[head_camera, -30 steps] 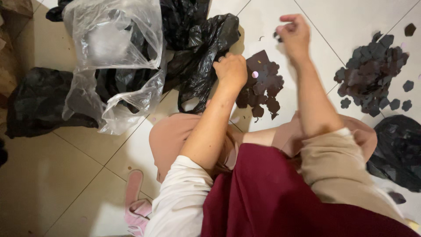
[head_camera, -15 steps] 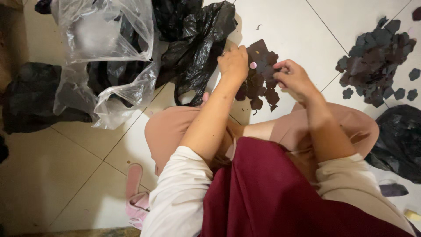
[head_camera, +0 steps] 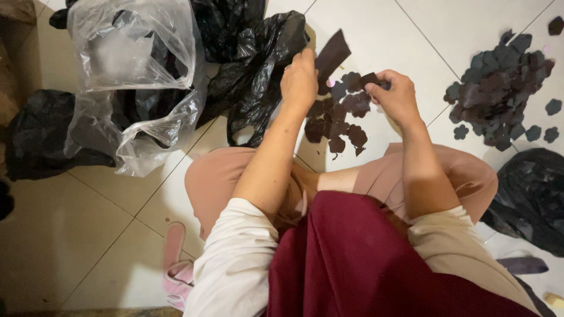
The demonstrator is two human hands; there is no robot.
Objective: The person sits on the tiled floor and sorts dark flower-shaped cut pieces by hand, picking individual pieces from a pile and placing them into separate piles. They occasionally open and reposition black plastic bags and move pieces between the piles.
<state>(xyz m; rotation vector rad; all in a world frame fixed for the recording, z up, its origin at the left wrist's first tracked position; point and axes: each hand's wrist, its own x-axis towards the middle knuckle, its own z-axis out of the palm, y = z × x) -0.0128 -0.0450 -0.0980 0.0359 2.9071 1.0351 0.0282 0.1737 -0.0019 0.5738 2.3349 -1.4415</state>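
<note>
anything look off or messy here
Nothing damaged. Dark cutout pieces lie loose on the tile floor: a small pile under the hands and a bigger heap to the right, with strays scattered beside it.

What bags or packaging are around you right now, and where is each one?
Clear plastic bag: upper left on the floor, crumpled, see-through, dark contents.
Black plastic bags: top centre, crumpled, glossy, beside the left hand.
Black bag: far left, bulging.
Black bag: right edge, lumpy.
No labels, signs or screens.
</note>
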